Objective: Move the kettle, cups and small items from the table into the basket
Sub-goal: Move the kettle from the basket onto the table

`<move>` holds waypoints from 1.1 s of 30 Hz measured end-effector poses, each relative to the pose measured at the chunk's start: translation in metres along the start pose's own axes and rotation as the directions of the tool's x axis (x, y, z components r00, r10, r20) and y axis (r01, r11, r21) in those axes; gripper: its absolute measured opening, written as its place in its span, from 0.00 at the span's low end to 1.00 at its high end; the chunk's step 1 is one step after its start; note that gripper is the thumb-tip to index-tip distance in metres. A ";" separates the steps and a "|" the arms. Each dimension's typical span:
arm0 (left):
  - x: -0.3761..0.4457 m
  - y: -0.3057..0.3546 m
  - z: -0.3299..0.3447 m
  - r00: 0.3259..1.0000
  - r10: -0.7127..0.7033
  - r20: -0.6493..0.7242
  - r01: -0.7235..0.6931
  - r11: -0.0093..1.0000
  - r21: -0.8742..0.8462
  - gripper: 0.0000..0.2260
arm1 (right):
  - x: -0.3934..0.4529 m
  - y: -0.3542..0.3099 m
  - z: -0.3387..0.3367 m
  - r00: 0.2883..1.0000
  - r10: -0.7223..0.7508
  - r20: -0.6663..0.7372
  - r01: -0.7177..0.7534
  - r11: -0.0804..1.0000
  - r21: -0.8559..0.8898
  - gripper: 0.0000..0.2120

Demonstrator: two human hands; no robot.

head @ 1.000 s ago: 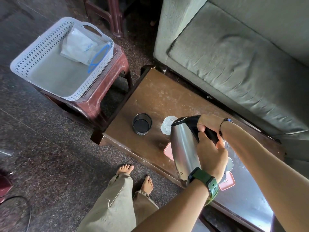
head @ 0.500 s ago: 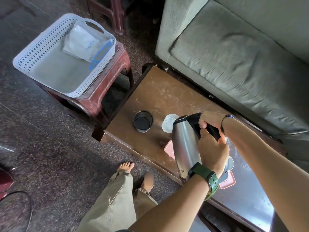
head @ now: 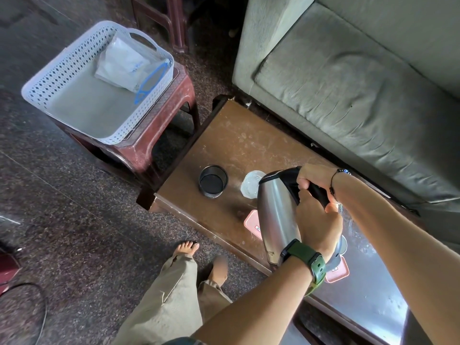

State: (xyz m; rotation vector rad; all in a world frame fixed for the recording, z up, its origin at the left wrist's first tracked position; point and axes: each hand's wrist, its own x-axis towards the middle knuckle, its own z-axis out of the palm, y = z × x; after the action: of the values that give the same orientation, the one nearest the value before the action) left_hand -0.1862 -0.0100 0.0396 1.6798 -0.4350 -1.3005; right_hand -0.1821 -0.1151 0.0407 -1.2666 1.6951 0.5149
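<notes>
Above the brown table [head: 231, 145] hangs a steel kettle [head: 275, 215] with a black handle and lid. My right hand [head: 312, 178] grips the top of the handle, and my left hand [head: 317, 225], with a green watch, is closed on the handle and body lower down. A dark cup [head: 213, 181] stands on the table to the kettle's left. Partly hidden behind the kettle are a clear cup [head: 250, 186] and pink lidded boxes [head: 252, 224] [head: 337, 272]. The white perforated basket [head: 49, 78] sits on a maroon stool at the upper left.
A clear pouch [head: 124, 63] with blue trim lies in the basket's far end. The maroon stool [head: 159, 135] stands against the table's left corner. A grey sofa [head: 361, 70] runs along the table's far side. My feet [head: 186, 247] are on the speckled floor.
The kettle stays in both hands and has shifted a little up and away from me. The cups and boxes have not moved.
</notes>
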 end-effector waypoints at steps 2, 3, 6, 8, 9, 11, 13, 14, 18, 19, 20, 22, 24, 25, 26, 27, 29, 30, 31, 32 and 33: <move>-0.001 -0.001 0.000 1.000 0.008 -0.001 -0.008 1.000 0.002 0.21 | 0.000 0.001 0.000 1.000 0.000 -0.005 0.000 1.000 0.002 0.10; -0.001 -0.001 0.000 1.000 0.008 0.002 -0.008 1.000 -0.002 0.21 | 0.000 0.002 0.000 1.000 0.000 -0.006 0.000 1.000 -0.001 0.10; -0.002 -0.004 0.000 1.000 0.013 0.003 -0.013 1.000 0.003 0.21 | -0.001 0.004 0.002 1.000 0.008 -0.003 -0.008 1.000 0.014 0.11; -0.003 -0.006 0.001 1.000 0.016 0.002 -0.016 1.000 0.018 0.21 | -0.002 0.006 0.003 1.000 0.012 -0.012 -0.012 1.000 0.026 0.11; -0.004 -0.007 0.001 1.000 0.016 0.003 -0.016 1.000 0.024 0.21 | -0.002 0.008 0.003 1.000 0.013 -0.018 -0.012 1.000 0.027 0.11; -0.005 -0.008 0.000 1.000 0.007 0.012 -0.007 0.999 0.037 0.20 | -0.002 0.010 0.004 0.999 0.018 -0.032 -0.017 0.999 0.027 0.09; -0.006 -0.010 0.000 1.000 0.002 0.020 -0.003 0.998 0.056 0.20 | -0.003 0.011 0.004 0.999 0.012 -0.036 -0.011 1.000 0.019 0.08; -0.006 -0.010 0.000 1.000 0.003 0.023 -0.005 0.998 0.064 0.20 | -0.004 0.011 0.005 0.999 -0.001 -0.037 0.002 1.000 0.009 0.09; -0.007 -0.015 -0.001 0.999 0.024 0.027 -0.027 0.996 0.089 0.21 | -0.004 0.017 0.008 0.998 -0.032 -0.060 0.034 0.999 0.030 0.17; -0.008 -0.017 -0.002 0.999 0.031 0.030 -0.034 0.995 0.097 0.21 | -0.005 0.018 0.009 0.997 -0.031 -0.066 0.034 0.999 0.042 0.18; -0.009 -0.018 -0.002 0.999 0.037 0.031 -0.040 0.994 0.101 0.22 | -0.007 0.020 0.010 0.997 -0.025 -0.078 0.029 0.998 0.059 0.17; -0.012 -0.023 -0.003 0.998 0.050 0.035 -0.053 0.994 0.097 0.21 | -0.011 0.025 0.013 0.996 -0.011 -0.092 0.021 0.994 0.110 0.11; -0.016 -0.028 -0.004 0.997 0.060 0.045 -0.064 0.993 0.097 0.20 | -0.016 0.031 0.017 0.997 0.018 -0.077 -0.002 0.979 0.203 0.04; -0.018 -0.031 -0.005 0.997 0.058 0.052 -0.063 0.993 0.098 0.20 | -0.019 0.035 0.020 0.997 0.027 -0.066 -0.011 0.970 0.243 0.02; -0.021 -0.035 -0.006 0.997 0.051 0.059 -0.057 0.994 0.091 0.21 | -0.022 0.040 0.022 0.998 0.032 -0.058 -0.015 0.962 0.274 0.03; -0.025 -0.038 -0.008 0.997 0.038 0.069 -0.044 0.996 0.077 0.21 | -0.025 0.045 0.025 0.998 0.026 -0.054 -0.009 0.954 0.300 0.03; -0.032 -0.045 -0.010 0.996 0.019 0.086 -0.026 0.997 0.078 0.22 | -0.030 0.056 0.031 1.000 -0.005 -0.026 0.015 0.923 0.384 0.09; -0.035 -0.049 -0.012 0.996 0.018 0.090 -0.027 0.995 0.097 0.22 | -0.032 0.061 0.036 1.000 -0.026 0.002 0.023 0.899 0.438 0.09; -0.039 -0.053 -0.014 0.996 0.023 0.089 -0.033 0.993 0.115 0.21 | -0.035 0.067 0.041 0.999 -0.046 0.028 0.027 0.874 0.486 0.07; -0.041 -0.058 -0.016 0.996 0.032 0.089 -0.043 0.991 0.126 0.21 | -0.038 0.072 0.046 0.996 -0.065 0.055 0.026 0.846 0.533 0.06; -0.044 -0.062 -0.019 0.995 0.040 0.096 -0.052 0.990 0.130 0.21 | -0.039 0.076 0.051 0.994 -0.076 0.073 0.021 0.820 0.572 0.07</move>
State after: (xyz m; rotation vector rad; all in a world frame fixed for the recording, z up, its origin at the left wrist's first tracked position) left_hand -0.2017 0.0624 0.0128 1.7121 -0.6243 -1.3452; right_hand -0.2280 -0.0266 0.0349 -0.8245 1.5673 0.0129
